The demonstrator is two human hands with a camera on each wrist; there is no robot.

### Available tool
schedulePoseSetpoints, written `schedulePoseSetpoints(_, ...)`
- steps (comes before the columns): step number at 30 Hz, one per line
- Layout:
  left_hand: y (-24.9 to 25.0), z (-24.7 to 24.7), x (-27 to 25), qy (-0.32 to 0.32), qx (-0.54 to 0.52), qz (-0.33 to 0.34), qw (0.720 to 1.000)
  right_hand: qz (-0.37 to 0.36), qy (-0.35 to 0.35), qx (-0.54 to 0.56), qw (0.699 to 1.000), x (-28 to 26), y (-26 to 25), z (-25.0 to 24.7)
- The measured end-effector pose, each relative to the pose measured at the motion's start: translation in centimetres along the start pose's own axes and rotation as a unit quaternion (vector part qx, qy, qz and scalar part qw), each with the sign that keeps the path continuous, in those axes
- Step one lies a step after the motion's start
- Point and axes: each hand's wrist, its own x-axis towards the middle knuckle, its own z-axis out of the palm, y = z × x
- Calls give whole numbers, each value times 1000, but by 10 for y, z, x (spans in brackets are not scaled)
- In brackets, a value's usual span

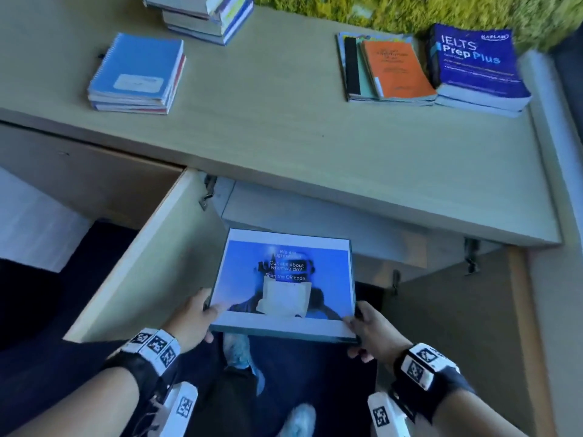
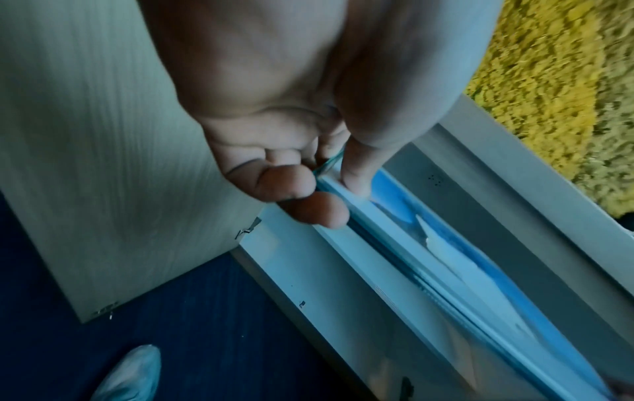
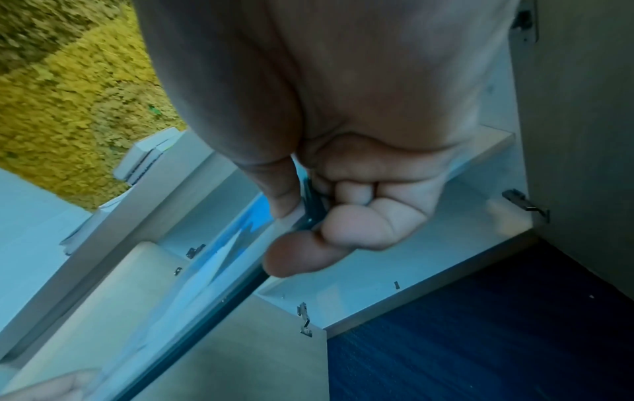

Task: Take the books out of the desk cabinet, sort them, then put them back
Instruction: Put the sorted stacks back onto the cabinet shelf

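Note:
I hold a large flat book with a blue cover (image 1: 285, 279) level in front of the open desk cabinet (image 1: 315, 222). My left hand (image 1: 195, 313) grips its near left corner, thumb on top. My right hand (image 1: 367, 329) grips the near right corner the same way. In the left wrist view the thumb and curled fingers (image 2: 309, 200) pinch the book's edge (image 2: 394, 249). The right wrist view shows the right hand's fingers (image 3: 350, 228) curled under the book's blue cover (image 3: 240, 230). On the desk lie a blue spiral notebook pile (image 1: 137, 74), an orange book pile (image 1: 391, 70) and the purple IELTS book (image 1: 476, 64).
Another book stack (image 1: 205, 14) stands at the desk's back edge. The cabinet's left door (image 1: 151, 257) swings out wide beside my left arm; the right door (image 1: 467, 310) is open too. Yellow-green shaggy surface (image 1: 410, 11) lies beyond the desk. Dark blue floor (image 2: 171, 339) and my shoes are below.

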Motion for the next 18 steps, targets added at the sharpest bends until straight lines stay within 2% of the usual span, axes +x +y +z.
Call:
schedulePoseSetpoints(3,8,-1,21,16,-26,-42,999,29,-6,4,1000,20,-10,-3)
schedulePoseSetpoints(5,22,-6,40,19,-40,-46,998,43,-2,26,999,35,-20,-4)
schedulePoseSetpoints(7,44,-12,66,-5,-37,-13,999,50,24,42,998,62,-33,-11)
schedulePoseSetpoints(9,65,-17,95,-5,34,45,998,43,56,45,996,99,-46,-22)
schedulePoseSetpoints(11,82,-22,132,24,98,95,990,23,91,41,995,144,-57,-32)
schedulePoseSetpoints(14,90,-25,195,66,165,129,976,-13,125,30,992,210,-69,-42)
schedulePoseSetpoints(18,96,-23,279,115,187,160,962,-65,135,30,988,289,-89,-58)
